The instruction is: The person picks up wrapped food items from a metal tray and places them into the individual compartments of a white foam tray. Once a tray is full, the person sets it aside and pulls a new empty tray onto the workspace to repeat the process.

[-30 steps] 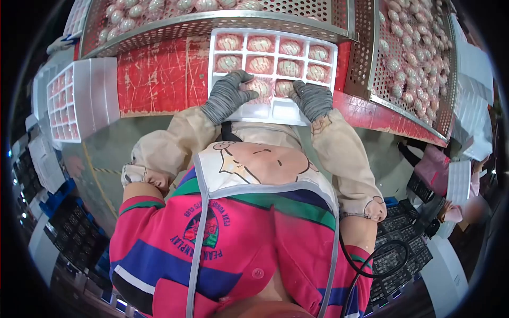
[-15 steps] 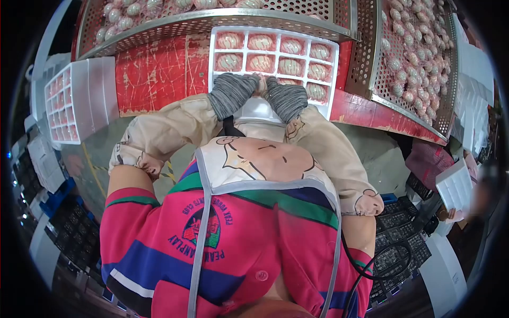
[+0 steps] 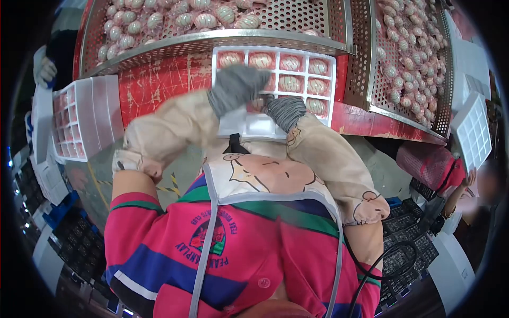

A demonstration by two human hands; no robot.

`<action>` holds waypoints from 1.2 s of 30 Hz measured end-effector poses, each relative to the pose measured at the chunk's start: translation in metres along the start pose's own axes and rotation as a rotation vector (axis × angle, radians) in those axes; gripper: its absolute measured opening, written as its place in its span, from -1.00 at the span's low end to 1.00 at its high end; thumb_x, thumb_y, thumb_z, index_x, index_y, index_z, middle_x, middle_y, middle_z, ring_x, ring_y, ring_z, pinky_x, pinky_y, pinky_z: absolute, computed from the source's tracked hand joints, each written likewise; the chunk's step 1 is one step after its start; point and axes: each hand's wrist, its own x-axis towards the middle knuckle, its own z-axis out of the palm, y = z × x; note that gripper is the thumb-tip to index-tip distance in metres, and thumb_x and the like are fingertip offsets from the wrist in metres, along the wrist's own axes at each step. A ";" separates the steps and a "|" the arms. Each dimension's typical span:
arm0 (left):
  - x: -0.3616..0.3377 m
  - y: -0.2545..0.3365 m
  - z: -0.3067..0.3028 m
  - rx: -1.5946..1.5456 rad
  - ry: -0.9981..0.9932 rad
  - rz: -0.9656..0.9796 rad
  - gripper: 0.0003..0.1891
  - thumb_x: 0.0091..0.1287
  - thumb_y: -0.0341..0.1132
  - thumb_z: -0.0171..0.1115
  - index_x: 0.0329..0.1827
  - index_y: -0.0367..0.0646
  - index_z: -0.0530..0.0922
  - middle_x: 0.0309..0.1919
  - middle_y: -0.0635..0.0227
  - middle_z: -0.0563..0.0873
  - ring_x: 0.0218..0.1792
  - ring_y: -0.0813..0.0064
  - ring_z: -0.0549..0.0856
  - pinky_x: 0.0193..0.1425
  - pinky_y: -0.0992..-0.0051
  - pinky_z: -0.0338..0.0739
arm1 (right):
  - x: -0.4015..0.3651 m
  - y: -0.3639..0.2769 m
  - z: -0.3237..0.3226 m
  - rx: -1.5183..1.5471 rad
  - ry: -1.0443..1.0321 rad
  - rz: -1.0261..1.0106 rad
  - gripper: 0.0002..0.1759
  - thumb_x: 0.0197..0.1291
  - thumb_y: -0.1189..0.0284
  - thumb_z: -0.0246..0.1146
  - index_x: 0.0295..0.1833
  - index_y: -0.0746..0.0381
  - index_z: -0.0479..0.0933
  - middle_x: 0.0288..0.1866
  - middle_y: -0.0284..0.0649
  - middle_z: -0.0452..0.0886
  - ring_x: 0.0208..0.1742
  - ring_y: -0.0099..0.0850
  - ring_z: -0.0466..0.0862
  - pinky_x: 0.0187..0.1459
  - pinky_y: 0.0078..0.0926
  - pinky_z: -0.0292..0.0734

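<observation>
A white divided tray (image 3: 261, 125) sits on the red surface, its back compartments and right column holding striped round pieces (image 3: 291, 84) in clear and red wrap. Its front compartments at left and middle show bare white bottoms. My left hand (image 3: 241, 87), in a grey glove, is over the tray's left part, blurred, its fingers unclear. My right hand (image 3: 285, 111), gloved alike, is low at the tray's middle, fingers pressed together beside a wrapped piece (image 3: 256, 105); what they grip is hidden.
Perforated metal trays (image 3: 313, 16) (image 3: 379, 90) with many wrapped pieces stand behind and at right. A stack of filled white trays (image 3: 98, 116) is at left. Another person's gloved hand (image 3: 46, 71) shows at far left; a person at right holds a white tray (image 3: 472, 132).
My left hand has moved up and away from my right hand over the tray. The view has shifted, showing more of the back metal tray. The white tray at right is held higher.
</observation>
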 end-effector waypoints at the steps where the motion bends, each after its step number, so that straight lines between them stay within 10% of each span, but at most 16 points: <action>1: 0.020 -0.017 -0.003 -0.164 0.525 0.055 -0.84 0.27 -0.15 0.17 -0.29 0.00 0.58 -0.55 0.24 0.63 -0.51 0.22 0.66 -0.46 0.27 0.54 | -0.001 0.000 -0.002 0.007 -0.006 0.002 -0.55 0.26 0.12 0.05 0.13 0.19 0.39 -0.39 -0.06 0.63 -0.31 -0.18 0.67 -0.38 -0.13 0.51; 4: 0.083 -0.059 -0.055 0.026 0.133 -0.303 -0.60 0.25 -0.11 0.22 0.10 -0.06 0.48 -0.12 0.22 0.67 -0.11 0.28 0.67 -0.05 0.35 0.56 | -0.004 -0.001 -0.003 0.015 -0.019 0.011 -0.57 0.27 0.15 0.05 0.13 0.18 0.39 -0.38 -0.07 0.63 -0.29 -0.19 0.67 -0.38 -0.14 0.51; 10: 0.160 -0.104 -0.012 0.044 -0.105 -0.275 -0.56 0.22 -0.16 0.25 0.13 -0.11 0.44 -0.10 0.25 0.63 -0.08 0.36 0.62 -0.02 0.40 0.52 | -0.007 -0.002 -0.001 0.034 -0.028 0.019 -0.61 0.28 0.21 0.04 0.14 0.17 0.38 -0.35 -0.08 0.63 -0.26 -0.21 0.66 -0.37 -0.17 0.53; 25: 0.039 -0.054 -0.069 -1.389 0.294 0.060 -0.55 0.23 -0.18 0.26 0.14 -0.16 0.44 -0.01 0.27 0.62 0.01 0.34 0.62 0.08 0.38 0.54 | 0.000 0.000 -0.018 0.083 -0.140 0.033 -0.67 0.31 0.34 0.03 0.16 0.16 0.37 -0.30 -0.11 0.61 -0.17 -0.25 0.65 -0.34 -0.23 0.56; 29: -0.002 -0.009 -0.067 -2.296 -0.004 0.008 -0.47 0.20 -0.29 0.29 0.23 -0.21 0.38 0.03 0.21 0.60 0.03 0.33 0.62 0.11 0.43 0.53 | 0.024 0.007 0.016 0.533 0.520 -0.256 -0.61 0.24 0.52 0.10 0.18 0.02 0.32 -0.15 -0.26 0.52 -0.07 -0.35 0.59 -0.27 -0.25 0.61; 31: -0.019 0.026 -0.047 -2.008 0.213 -0.110 -0.35 0.26 0.01 0.17 0.25 -0.32 0.33 0.03 0.03 0.58 -0.11 0.24 0.68 -0.12 0.42 0.64 | 0.013 0.007 0.045 0.753 0.819 -0.378 -0.52 0.20 0.61 0.13 0.19 -0.05 0.30 -0.08 -0.33 0.48 -0.02 -0.40 0.56 -0.24 -0.25 0.64; 32: -0.019 0.031 -0.028 -1.929 0.194 -0.205 -0.33 0.28 0.09 0.11 0.25 -0.29 0.34 -0.01 0.02 0.59 -0.20 0.22 0.69 -0.17 0.41 0.64 | 0.025 0.006 0.049 1.094 0.597 -0.285 -0.62 0.28 0.44 0.09 0.20 -0.04 0.28 -0.07 -0.31 0.48 0.04 -0.37 0.55 -0.23 -0.12 0.63; 35: -0.026 0.063 -0.013 -2.085 0.163 -0.259 -0.32 0.31 0.18 0.01 0.24 -0.25 0.34 -0.07 0.03 0.61 -0.30 0.20 0.69 -0.26 0.42 0.64 | 0.023 0.014 0.064 0.934 0.818 -0.432 -0.67 0.32 0.19 0.03 0.14 0.00 0.38 -0.15 -0.21 0.58 0.00 -0.28 0.61 -0.21 -0.04 0.57; 36: -0.028 0.082 -0.013 -2.330 0.129 -0.234 -0.33 0.32 0.19 -0.02 0.24 -0.24 0.35 -0.09 0.04 0.61 -0.32 0.20 0.69 -0.30 0.43 0.64 | -0.002 0.017 0.052 0.658 0.579 -0.276 -0.63 0.30 0.11 0.00 0.11 0.03 0.43 -0.17 -0.15 0.62 -0.03 -0.24 0.62 -0.17 -0.05 0.55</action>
